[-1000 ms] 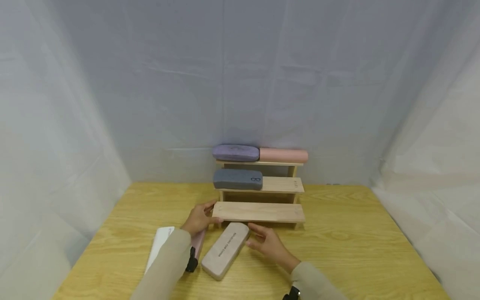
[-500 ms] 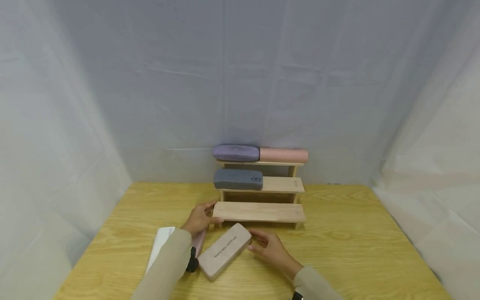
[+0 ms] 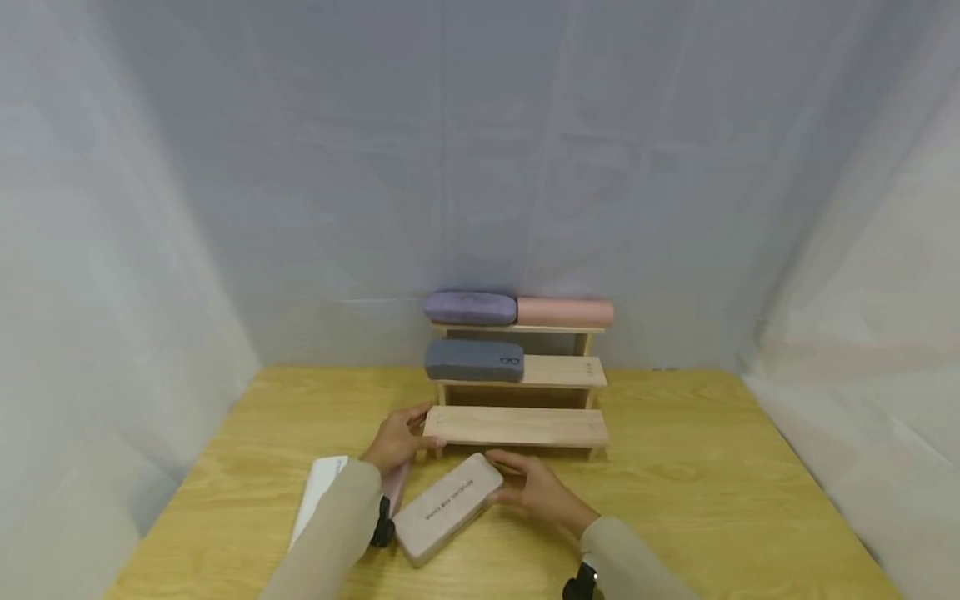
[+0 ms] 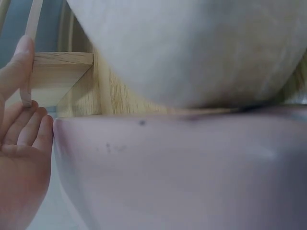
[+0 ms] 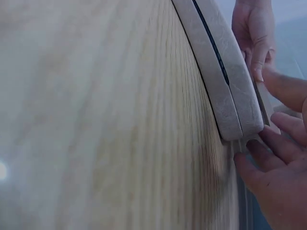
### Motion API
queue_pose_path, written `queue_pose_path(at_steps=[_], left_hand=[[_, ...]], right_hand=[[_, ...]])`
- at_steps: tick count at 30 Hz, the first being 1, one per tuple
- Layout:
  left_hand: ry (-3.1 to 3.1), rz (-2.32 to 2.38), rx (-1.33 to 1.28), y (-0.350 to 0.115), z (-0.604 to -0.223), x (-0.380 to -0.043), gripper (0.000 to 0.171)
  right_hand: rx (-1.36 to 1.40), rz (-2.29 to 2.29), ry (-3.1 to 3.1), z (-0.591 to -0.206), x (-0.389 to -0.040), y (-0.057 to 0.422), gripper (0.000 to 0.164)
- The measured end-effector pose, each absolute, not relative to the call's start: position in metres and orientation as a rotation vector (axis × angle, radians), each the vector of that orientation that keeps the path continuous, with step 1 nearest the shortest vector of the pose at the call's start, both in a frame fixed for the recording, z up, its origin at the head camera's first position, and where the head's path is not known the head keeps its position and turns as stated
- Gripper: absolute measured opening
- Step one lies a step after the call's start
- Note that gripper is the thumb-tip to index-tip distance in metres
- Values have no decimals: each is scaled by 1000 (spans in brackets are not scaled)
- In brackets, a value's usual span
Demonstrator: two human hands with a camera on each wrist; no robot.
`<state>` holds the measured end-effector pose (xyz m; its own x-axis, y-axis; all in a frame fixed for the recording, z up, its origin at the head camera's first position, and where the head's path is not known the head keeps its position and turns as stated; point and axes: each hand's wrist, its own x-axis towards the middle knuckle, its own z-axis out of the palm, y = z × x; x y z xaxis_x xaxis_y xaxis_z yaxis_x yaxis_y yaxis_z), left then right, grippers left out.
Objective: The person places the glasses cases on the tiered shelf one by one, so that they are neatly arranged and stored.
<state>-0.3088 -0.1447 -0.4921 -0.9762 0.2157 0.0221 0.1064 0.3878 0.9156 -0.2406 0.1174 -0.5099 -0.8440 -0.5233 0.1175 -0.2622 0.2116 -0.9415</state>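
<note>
Where txt shows, case: "FOR CHINA".

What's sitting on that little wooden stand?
On the wooden stand, the top tier bears a purple case and a pink case; the middle tier bears a blue-grey case. Whatever lies under each case is covered.

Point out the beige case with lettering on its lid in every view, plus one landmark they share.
Head: beige case, below centre, aslant.
Left wrist: beige case, large, along the top, cropped.
Right wrist: beige case, upper right of centre, cut by the top edge.
Shared landmark: left hand, in all three.
</note>
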Motion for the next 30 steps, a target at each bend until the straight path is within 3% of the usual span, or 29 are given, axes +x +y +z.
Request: queue_pose_path(at_steps=[10,30], left_hand=[[2519,1650,276,-141,-490,-305,76],[2498,1678,256,-139,-491,-305,76]], right_hand=[[-892,-1380,2293,-513,-261,115,80],[-838,-1352,2258,-517,-240,138,84]])
